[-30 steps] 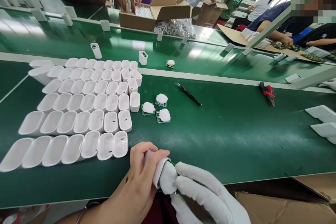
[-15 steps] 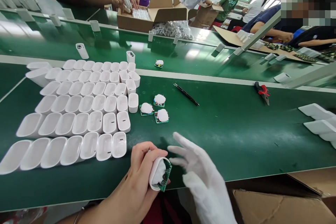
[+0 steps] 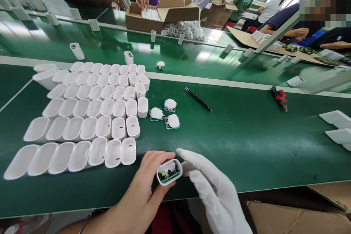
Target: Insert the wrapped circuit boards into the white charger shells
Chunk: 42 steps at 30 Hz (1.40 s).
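My left hand (image 3: 146, 186), bare, is wrapped round a white plastic casing (image 3: 180, 171) with its mouth toward me. Inside the casing sits a green circuit board (image 3: 169, 180) with a white blob and small parts on it. Just right of the casing is my right hand (image 3: 215, 182) in a white glove, fingers stretched and slightly apart, tips close to the rim; whether they touch it I cannot tell. Beyond my hands lie three more circuit boards (image 3: 172, 121) topped with white blobs. Rows of white casings (image 3: 63, 156) stand upright on the left.
Black tweezers (image 3: 197, 98) and red-handled pliers (image 3: 280, 98) lie on the green table (image 3: 236, 131). Past a white strip, a green conveyor belt (image 3: 104, 49) carries casings and one board. Across it, a co-worker's hands (image 3: 142, 2) reach into a carton (image 3: 142, 22). Cardboard boxes (image 3: 296, 215) stand below right.
The circuit board, tilted and sticking out of the casing before, now sits inside it. My right hand has come closer to the casing. Items on the belt have shifted left.
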Motion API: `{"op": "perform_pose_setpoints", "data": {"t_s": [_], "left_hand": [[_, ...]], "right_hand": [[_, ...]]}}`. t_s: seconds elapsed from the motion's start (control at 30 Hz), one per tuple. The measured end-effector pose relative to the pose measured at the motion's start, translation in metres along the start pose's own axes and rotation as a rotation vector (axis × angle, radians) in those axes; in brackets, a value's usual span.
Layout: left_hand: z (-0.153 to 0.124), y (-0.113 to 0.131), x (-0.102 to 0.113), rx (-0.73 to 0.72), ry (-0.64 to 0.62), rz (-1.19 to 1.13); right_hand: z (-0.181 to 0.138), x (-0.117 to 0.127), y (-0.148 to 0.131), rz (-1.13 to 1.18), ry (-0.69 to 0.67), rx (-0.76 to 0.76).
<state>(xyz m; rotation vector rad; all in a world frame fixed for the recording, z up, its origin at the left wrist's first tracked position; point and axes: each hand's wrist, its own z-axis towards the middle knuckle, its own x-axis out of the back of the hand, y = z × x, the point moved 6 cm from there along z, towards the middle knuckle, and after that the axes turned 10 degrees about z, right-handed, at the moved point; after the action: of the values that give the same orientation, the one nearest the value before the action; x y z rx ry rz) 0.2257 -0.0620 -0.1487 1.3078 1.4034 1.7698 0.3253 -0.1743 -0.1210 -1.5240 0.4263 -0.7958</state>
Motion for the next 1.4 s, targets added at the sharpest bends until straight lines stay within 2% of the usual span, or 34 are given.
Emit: {"op": "perform_pose_setpoints", "data": {"t_s": [0.13,0.2,0.27,0.4,0.53,0.63,0.73,0.83,0.9,1.0,1.2,1.4], "left_hand": [[0.001,-0.008,-0.003,0.065,0.051,-0.005],[-0.001,-0.011,-0.004,0.092,0.076,-0.005],[-0.002,-0.013,-0.005,0.114,0.088,0.002],[-0.002,-0.011,-0.006,0.118,0.1,0.042],[-0.001,-0.01,-0.005,0.084,0.13,0.051],[0.0,-0.013,-0.005,0.043,0.114,0.061],[0.0,-0.016,-0.005,0.03,0.111,0.072],[0.0,-0.017,-0.005,0.063,0.139,0.074],[0.0,-0.017,-0.006,0.066,0.139,0.073],[0.001,-0.016,-0.007,0.053,0.141,0.073],[0.001,-0.015,-0.007,0.045,0.133,0.067],[0.003,-0.012,-0.005,0.062,0.124,0.029]], "right_hand": [[0.008,0.009,-0.013,-0.209,0.14,0.215],[0.015,0.021,-0.016,-0.374,0.234,0.277],[0.032,0.033,-0.016,-0.555,0.274,0.294],[0.102,0.039,-0.004,-0.88,0.198,0.256],[0.179,0.032,0.021,-1.05,0.09,0.135],[0.201,0.033,0.033,-1.035,0.064,0.041],[0.176,0.032,0.019,-0.826,0.061,0.148],[0.117,0.017,-0.014,-0.684,-0.121,0.442],[0.074,0.004,-0.032,-0.806,-0.253,0.603],[0.036,-0.005,-0.043,-1.045,-0.262,0.683],[0.026,-0.008,-0.039,-1.143,-0.175,0.698],[0.022,-0.018,-0.044,-1.103,-0.203,0.736]]}}
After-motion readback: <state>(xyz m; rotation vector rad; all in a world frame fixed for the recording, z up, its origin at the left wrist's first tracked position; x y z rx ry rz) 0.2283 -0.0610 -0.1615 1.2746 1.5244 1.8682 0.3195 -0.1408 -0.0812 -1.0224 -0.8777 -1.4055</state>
